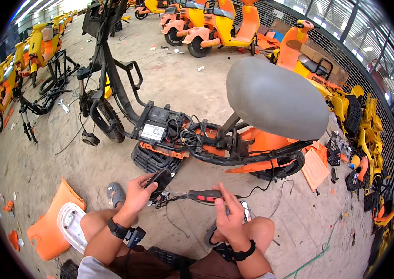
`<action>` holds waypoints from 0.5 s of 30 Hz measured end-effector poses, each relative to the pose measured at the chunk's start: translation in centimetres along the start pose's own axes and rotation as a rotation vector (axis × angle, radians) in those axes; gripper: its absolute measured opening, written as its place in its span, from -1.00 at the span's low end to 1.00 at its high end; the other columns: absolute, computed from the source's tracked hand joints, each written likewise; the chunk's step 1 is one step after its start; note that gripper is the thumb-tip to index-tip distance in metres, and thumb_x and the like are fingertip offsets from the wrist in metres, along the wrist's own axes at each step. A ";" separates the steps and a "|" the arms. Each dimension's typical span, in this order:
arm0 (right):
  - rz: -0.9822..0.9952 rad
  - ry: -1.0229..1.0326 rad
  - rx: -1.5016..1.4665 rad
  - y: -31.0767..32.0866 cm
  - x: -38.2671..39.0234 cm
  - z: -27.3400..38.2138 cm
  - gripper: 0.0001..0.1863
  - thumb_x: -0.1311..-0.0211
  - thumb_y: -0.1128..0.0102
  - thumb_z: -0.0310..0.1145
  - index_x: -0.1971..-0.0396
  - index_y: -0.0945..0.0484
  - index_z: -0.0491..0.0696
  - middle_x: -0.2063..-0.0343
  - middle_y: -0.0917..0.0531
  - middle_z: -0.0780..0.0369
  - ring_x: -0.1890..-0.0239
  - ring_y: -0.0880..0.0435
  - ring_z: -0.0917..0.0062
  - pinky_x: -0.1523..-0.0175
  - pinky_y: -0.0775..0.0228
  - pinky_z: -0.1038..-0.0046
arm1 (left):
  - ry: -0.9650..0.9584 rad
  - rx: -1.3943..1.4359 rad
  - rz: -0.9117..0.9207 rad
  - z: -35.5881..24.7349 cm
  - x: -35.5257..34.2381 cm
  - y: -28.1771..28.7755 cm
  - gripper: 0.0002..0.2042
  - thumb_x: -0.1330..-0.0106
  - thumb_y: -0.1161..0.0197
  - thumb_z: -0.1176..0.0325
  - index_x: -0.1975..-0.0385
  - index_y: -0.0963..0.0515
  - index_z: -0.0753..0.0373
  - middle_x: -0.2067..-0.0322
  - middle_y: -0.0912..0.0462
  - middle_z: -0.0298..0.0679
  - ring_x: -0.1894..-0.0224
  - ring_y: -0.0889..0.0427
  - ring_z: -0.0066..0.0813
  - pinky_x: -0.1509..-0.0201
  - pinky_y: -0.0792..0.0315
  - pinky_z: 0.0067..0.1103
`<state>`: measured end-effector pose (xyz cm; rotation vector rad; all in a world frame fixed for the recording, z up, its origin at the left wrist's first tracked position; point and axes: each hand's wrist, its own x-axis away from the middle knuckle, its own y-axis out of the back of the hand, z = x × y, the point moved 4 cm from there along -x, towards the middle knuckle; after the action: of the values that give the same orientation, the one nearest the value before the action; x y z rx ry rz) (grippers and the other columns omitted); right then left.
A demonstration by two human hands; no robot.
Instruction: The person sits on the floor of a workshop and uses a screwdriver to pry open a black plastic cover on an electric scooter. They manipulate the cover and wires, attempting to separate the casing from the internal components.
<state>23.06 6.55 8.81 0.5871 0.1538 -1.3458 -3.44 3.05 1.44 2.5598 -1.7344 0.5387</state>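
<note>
My left hand (139, 193) grips a small black plastic part (162, 179) with short wires hanging beneath it. My right hand (228, 211) holds a screwdriver (200, 195) by its black-and-red handle, its shaft pointing left toward that part. Just beyond my hands stands a stripped scooter frame (208, 154) with a grey seat (276, 100), exposed wiring (188, 138), a labelled black box (153, 131) and orange lower panels. A black slatted plastic piece (148, 158) sits below the frame.
An orange panel (48, 232) and white molded piece (73, 221) lie at my left. A dark frame (43, 102) and wrench (63, 105) lie farther left. Yellow-orange scooters (222, 28) line the back and left. Body panels (369, 135) are piled along the right wall; loose cables cross the floor.
</note>
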 end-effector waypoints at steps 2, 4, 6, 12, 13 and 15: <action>-0.009 -0.078 -0.019 0.1 0.0 -0.2 -0.62 -0.32 -0.18 -0.49 -0.11 -0.52 -0.25 0.10 -0.68 0.06 0.16 -0.69 0.41 -0.03 -0.50 0.44 | 0.007 -0.002 -0.003 0.0 0.0 0.2 -0.66 -0.34 -0.12 0.61 -0.10 -0.43 0.56 0.20 -0.65 -0.08 0.33 -0.66 -0.48 0.40 -0.64 -0.59; -0.051 -0.242 -0.097 0.3 0.3 -1.1 -0.62 -0.33 -0.16 -0.49 -0.12 -0.52 -0.23 0.07 -0.67 0.05 0.15 -0.69 0.42 -0.03 -0.50 0.45 | 0.032 -0.005 0.022 0.0 0.2 -0.1 -0.66 -0.34 -0.12 0.61 -0.10 -0.43 0.56 0.18 -0.65 -0.07 0.32 -0.66 -0.46 0.39 -0.64 -0.58; -0.035 -0.175 -0.113 0.3 -0.2 -0.8 -0.62 -0.32 -0.19 -0.47 -0.12 -0.52 -0.22 0.06 -0.67 0.06 0.17 -0.68 0.46 0.01 -0.51 0.48 | 0.010 0.011 0.006 -0.2 0.3 -0.2 -0.66 -0.34 -0.11 0.62 -0.10 -0.43 0.56 0.18 -0.65 -0.06 0.32 -0.67 -0.45 0.39 -0.65 -0.58; 0.052 -0.034 -0.048 0.4 -0.3 0.7 -0.52 -0.27 -0.26 -0.43 -0.18 -0.47 -0.19 0.01 -0.63 0.08 0.16 -0.63 0.57 0.08 -0.53 0.56 | -0.020 -0.010 -0.006 0.0 0.0 -0.3 -0.67 -0.34 -0.11 0.62 -0.09 -0.45 0.54 0.24 -0.68 -0.07 0.41 -0.68 -0.44 0.45 -0.64 -0.55; 0.060 -0.117 -0.016 0.5 -0.1 0.5 -0.50 -0.26 -0.28 -0.42 -0.19 -0.46 -0.18 0.00 -0.63 0.08 0.16 -0.63 0.57 0.05 -0.53 0.55 | -0.017 -0.017 0.004 -0.2 0.2 -0.3 -0.67 -0.33 -0.11 0.62 -0.09 -0.45 0.54 0.24 -0.68 -0.07 0.42 -0.67 -0.43 0.46 -0.63 -0.55; 0.072 -0.248 0.035 0.8 -0.1 0.2 -0.48 -0.25 -0.30 -0.40 -0.21 -0.45 -0.16 0.00 -0.63 0.10 0.16 -0.63 0.56 0.02 -0.52 0.54 | -0.016 -0.049 0.010 -0.3 0.6 -0.6 -0.67 -0.33 -0.09 0.63 -0.09 -0.44 0.56 0.26 -0.68 -0.07 0.45 -0.67 -0.41 0.49 -0.61 -0.53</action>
<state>23.75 6.65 9.25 0.4461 -0.0918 -1.3415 -2.76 2.86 2.00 2.5312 -1.7436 0.4711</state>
